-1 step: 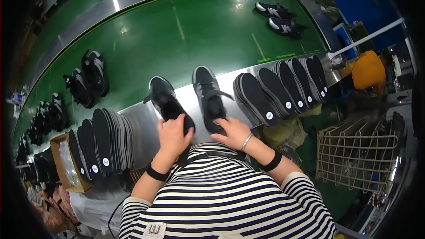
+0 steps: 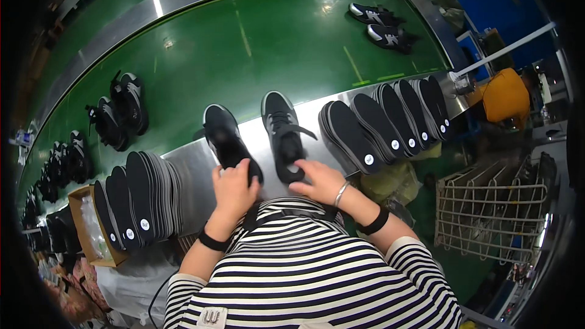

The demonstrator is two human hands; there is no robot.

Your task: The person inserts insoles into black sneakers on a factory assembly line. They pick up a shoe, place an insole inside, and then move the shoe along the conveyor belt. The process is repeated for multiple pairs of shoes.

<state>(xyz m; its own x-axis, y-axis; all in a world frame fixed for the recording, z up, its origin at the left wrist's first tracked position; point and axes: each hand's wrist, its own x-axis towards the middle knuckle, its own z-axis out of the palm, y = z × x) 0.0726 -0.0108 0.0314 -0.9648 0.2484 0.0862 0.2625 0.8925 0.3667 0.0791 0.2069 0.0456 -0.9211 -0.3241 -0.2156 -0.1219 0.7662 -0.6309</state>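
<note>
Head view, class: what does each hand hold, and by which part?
Left hand grips the left black shoe at its heel. Right hand rests on the right black shoe at its heel opening; a closed grip cannot be told.

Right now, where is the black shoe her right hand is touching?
In the head view, the right black shoe lies centre frame on the steel bench, under the right hand, between the other black shoe and the right insole row.

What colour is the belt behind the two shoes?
Green belt, clearest in the head view, beyond the two black shoes.
</note>
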